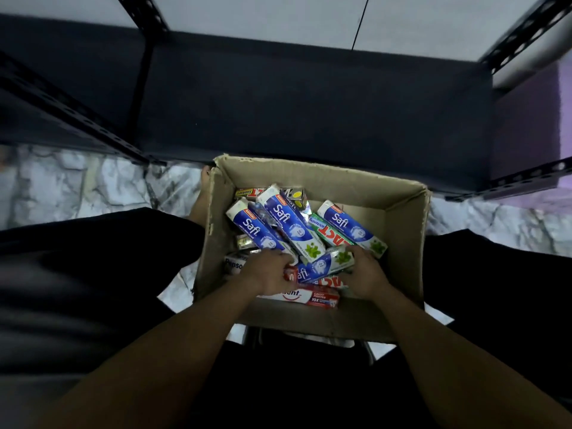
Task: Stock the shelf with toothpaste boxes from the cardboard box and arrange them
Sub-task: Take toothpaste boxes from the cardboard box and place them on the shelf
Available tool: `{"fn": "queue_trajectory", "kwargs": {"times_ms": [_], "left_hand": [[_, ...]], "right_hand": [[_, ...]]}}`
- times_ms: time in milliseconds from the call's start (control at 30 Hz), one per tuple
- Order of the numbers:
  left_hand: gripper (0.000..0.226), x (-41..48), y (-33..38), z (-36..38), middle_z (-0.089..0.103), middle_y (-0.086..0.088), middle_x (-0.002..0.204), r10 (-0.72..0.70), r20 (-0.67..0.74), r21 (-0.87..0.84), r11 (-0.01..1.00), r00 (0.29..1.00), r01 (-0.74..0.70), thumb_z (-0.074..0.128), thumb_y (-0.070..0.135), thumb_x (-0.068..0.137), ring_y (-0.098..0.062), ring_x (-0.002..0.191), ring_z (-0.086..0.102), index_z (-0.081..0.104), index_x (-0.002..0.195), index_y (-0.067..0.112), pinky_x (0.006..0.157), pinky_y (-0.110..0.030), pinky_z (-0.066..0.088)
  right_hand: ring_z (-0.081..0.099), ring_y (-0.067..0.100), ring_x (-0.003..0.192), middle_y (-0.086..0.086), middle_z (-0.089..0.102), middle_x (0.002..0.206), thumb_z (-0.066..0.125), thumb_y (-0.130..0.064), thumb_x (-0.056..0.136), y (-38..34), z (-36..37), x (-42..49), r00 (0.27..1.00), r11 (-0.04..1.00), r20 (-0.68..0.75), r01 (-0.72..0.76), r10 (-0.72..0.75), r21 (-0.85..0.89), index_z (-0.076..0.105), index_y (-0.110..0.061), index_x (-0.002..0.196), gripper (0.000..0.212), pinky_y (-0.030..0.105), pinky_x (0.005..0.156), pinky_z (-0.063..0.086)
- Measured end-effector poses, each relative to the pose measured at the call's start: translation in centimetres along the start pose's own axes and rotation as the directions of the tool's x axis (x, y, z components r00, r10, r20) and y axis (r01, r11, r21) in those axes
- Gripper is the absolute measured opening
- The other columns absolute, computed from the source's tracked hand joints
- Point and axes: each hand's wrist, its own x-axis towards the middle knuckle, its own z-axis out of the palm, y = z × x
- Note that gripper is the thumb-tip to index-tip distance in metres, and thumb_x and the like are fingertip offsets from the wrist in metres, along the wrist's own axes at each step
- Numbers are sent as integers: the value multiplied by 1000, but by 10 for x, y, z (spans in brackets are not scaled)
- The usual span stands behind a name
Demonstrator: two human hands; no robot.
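Head view: cardboard box [309,181] sits centre frame, top open, on marble floor [77,187] btwn the person's dark-clad knees. Its rim is ragged, torn at the upper-left corner. The far rim lies just beside the front edge of the shelf [309,103], a dark board across the upper-middle of frame, framed by perforated metal uprights [62,100] at upper left and upper right. A bare foot [199,193] shows just left of the carton's left wall.

Room inside: toothpaste boxes [278,224] are piled in the left and centre of the carton. The right third shows bare cardboard wall and bottom.

Both hands are down in the near part of the pile. L hand [269,270] has fingers curled over the left end of the held Safi box [325,264], and the thumb side also sits on a red box end. R hand [365,274] has fingers curled round the leaf-printed right end. This box's long axis runs lower left to upper right, nearly across frame, leaf end to the right.

Three other Safi boxes lie diagonally, upper left to lower right, leaf ends lower right. A red-and-white box [306,297] lies flat along the near wall, its long axis across frame.
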Motion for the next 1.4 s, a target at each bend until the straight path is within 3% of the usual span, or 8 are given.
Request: {"fn": "queue_trajectory", "kwargs": {"times_ms": [167,267,400,533,700,967,1300,1400], "left_hand": [[52,0,-1,-8,55,-2,115,-44,43,-61,997,998,46,71,53,76,-22,114,50,64,122,30,93,-36,46],[40,-3,-3,-17,56,-2,111,-119,56,-108,986,991,125,72,50,77,-20,107,53,68,106,22,92,-35,48],[49,-9,-3,-17,63,-10,93,-254,-22,-155,956,967,247,65,60,83,-24,98,60,62,67,13,86,-36,49],[64,-16,0,-6,60,-4,128,-322,-28,-199,930,946,310,58,66,74,-25,120,52,65,116,19,101,-39,44],[49,-29,10,-10,53,-12,137,-398,-16,-165,906,917,390,60,39,93,-33,128,45,53,133,13,106,-36,40],[35,-56,8,-37,72,-7,111,-427,-51,-230,885,903,405,79,38,71,-28,101,68,71,94,14,77,-31,53],[27,-99,10,-62,72,-3,74,-245,-256,-236,954,935,185,68,36,85,-21,76,68,74,80,11,65,-31,52],[24,-117,18,-77,74,-1,79,-162,-273,-214,971,948,104,70,39,85,-16,78,68,79,86,17,71,-33,51]], "right_hand": [[42,29,134,9,44,145,84,-34,71,8,7,25,998,997,-22,-49,50,52,27,-20,151,99,49,109,40],[52,26,124,9,54,134,83,-39,65,22,9,41,998,998,-6,-64,64,2,52,-21,133,77,45,104,46],[54,25,118,8,50,132,86,-18,69,6,0,28,994,990,5,-113,113,84,48,-13,132,73,42,98,50],[56,24,111,5,51,120,80,-9,78,12,-2,25,990,978,56,-136,128,159,41,-14,123,60,36,85,52],[53,24,121,6,51,138,85,-14,73,4,-4,10,994,994,72,80,-85,69,44,-23,138,77,40,99,49],[51,23,121,5,54,137,75,-30,84,-20,-24,-15,951,917,149,304,-273,-259,55,-25,137,56,31,97,45],[61,18,107,2,61,131,62,-37,92,-48,-66,-75,909,841,8,390,-417,-375,57,-38,133,41,24,80,44],[64,15,99,3,66,124,64,-30,91,-44,-82,-93,897,862,-50,405,-439,-306,63,-36,126,36,20,76,45]]}}
